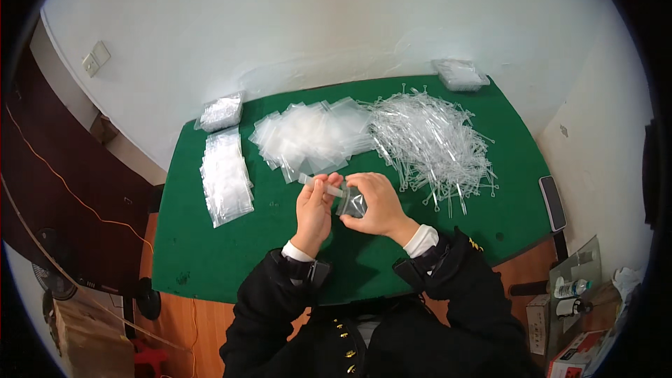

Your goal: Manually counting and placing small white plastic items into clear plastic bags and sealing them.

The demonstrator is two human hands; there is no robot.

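Both hands meet over the near middle of the green table. My right hand is closed round a small clear plastic bag, thumb on its near side and fingers on its far side. My left hand is closed on a narrow whitish translucent strip, which points into the bag's left end. Whether the strip is one piece or a small bundle I cannot tell. Just beyond my hands lies a spread of flat clear bags. To their right is a heap of thin clear plastic sticks with looped ends.
Filled clear bags overlap in a row at the left. Bulging clear packs stand at the back left and back right. A phone-like device lies at the right table edge. The green table backs onto a wall.
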